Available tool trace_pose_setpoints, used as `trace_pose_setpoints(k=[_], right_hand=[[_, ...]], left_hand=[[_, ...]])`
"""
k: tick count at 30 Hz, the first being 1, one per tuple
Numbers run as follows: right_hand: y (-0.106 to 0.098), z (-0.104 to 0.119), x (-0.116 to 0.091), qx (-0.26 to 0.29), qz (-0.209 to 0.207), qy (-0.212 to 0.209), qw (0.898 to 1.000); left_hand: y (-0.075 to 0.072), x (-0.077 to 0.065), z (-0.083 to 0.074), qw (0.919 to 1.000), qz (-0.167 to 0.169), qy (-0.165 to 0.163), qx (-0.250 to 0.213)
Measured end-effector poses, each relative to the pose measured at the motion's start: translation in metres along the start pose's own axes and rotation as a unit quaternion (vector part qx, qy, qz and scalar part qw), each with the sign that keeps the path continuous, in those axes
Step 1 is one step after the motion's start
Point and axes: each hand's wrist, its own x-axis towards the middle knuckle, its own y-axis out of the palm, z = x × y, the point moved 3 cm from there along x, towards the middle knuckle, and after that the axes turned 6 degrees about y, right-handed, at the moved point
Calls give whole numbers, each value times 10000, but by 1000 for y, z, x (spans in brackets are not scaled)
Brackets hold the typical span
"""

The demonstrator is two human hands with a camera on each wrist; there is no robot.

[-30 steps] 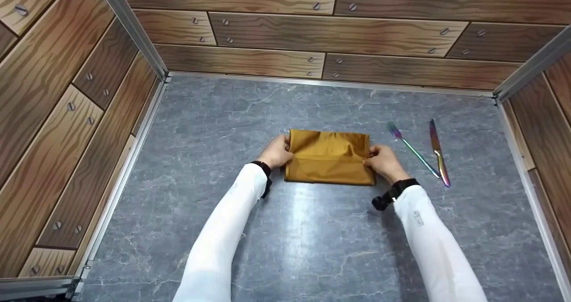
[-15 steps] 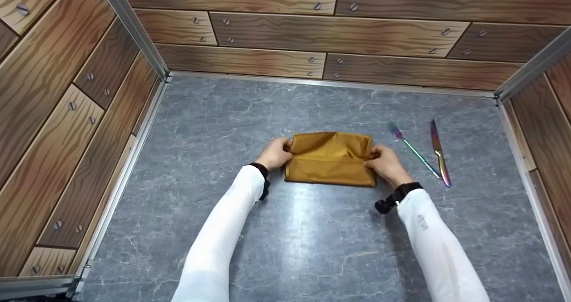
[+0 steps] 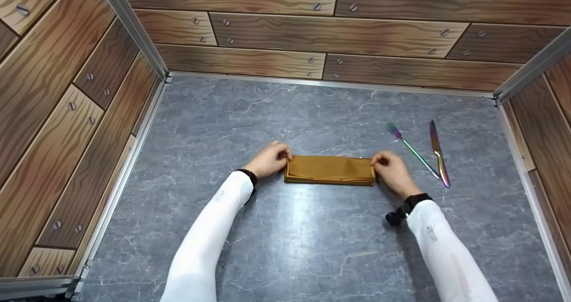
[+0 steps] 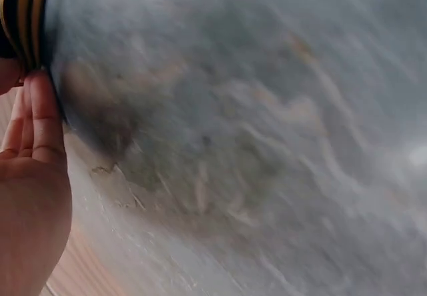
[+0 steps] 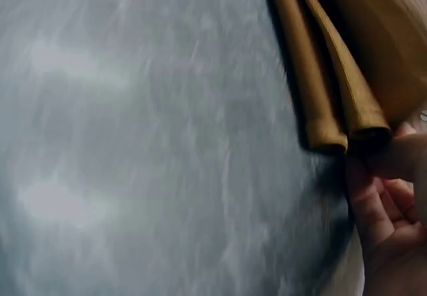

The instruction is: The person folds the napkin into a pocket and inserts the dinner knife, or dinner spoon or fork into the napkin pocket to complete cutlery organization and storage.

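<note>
A mustard-gold cloth napkin (image 3: 330, 168), folded into a narrow band of stacked layers, lies on the grey marbled surface. My left hand (image 3: 267, 158) pinches its far left corner between thumb and fingers. At the opposite end, my right hand (image 3: 395, 172) pinches the far right corner. The left wrist view catches only the layered edge of the napkin (image 4: 25, 19) by the fingertips (image 4: 43, 99). Seen from the right wrist, rolled folds of the napkin (image 5: 327, 63) end right at my thumb and fingers (image 5: 370, 199).
To the right of the napkin lie a rainbow-coloured fork (image 3: 412, 148) and a matching knife (image 3: 438, 155), their handle ends meeting. Wood-patterned panels (image 3: 285, 32) wall the back and both sides, with metal strips along the base.
The napkin's far flap has come down toward me, so the cloth is now about half as deep. Both hands have shifted slightly outward and moved from the flap's sides to its far corners.
</note>
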Motion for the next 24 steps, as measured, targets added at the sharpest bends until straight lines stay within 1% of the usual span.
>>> trace_pose_setpoints(k=[4, 7, 9, 12, 14, 15, 16, 19, 21, 22, 24], right_hand=[[-1, 0, -4, 2, -19, -336, 9994], [-2, 2, -8, -115, -64, -434, 9990], [-3, 5, -11, -182, -154, -514, 9984], [-2, 13, -14, -629, -236, -868, 9940], [2, 22, -16, -1143, -76, -1192, 9862], [5, 26, -18, -1472, 81, -1353, 9798], [10, 30, -19, -1804, 276, -1508, 9716], [24, 39, -26, -2619, 846, -1734, 9456], [32, 40, -31, -2982, 1076, -1765, 9318], [35, 41, -33, -3123, 1128, -1779, 9263], [40, 40, -36, -3308, 1173, -1792, 9191]], left_hand=[[0, -3, -1, 9993, 82, 244, 286], [0, -6, -3, 9972, 171, 304, 667], [1, -9, -6, 9942, 282, 309, 987], [4, -14, -12, 9873, 531, 411, 1442], [9, -16, -19, 9787, 727, 657, 1806], [12, -17, -22, 9724, 837, 816, 2021], [15, -17, -27, 9646, 946, 981, 2257], [28, -18, -37, 9376, 1164, 1380, 2971], [36, -18, -40, 9248, 1275, 1464, 3271], [39, -18, -41, 9202, 1304, 1471, 3384], [44, -19, -40, 9133, 1352, 1458, 3554]])
